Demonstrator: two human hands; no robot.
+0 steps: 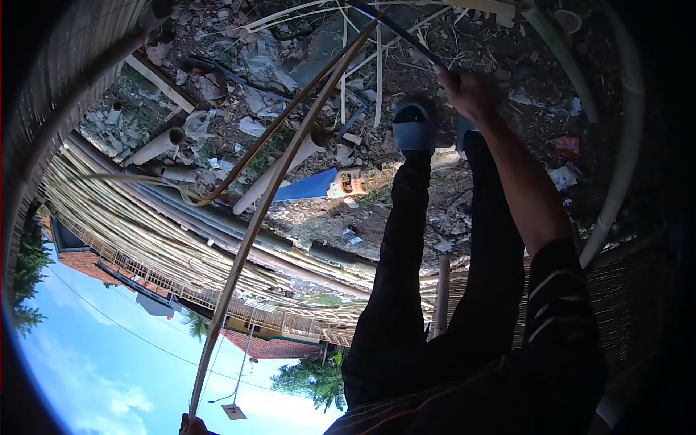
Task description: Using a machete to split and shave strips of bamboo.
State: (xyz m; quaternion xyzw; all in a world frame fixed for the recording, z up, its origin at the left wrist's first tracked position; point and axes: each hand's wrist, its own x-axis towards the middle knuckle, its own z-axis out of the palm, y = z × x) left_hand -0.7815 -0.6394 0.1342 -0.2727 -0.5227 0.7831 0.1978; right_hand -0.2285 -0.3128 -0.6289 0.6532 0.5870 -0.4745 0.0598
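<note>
A long bamboo strip runs from the lower left up to the top middle. At its near end my left hand is closed round it, mostly cut off by the lower edge. My right hand is wrapped round the handle of a long, dark machete. Its blade crosses the strip's far end; whether it cuts into the bamboo I cannot tell. A second, bent bamboo strip meets the first near the blade.
A handsaw with a blue blade lies on the littered ground, left of my sandalled foot. Cut bamboo tubes lie farther left, beside a big pile of bamboo strips. Thick poles stand at the right.
</note>
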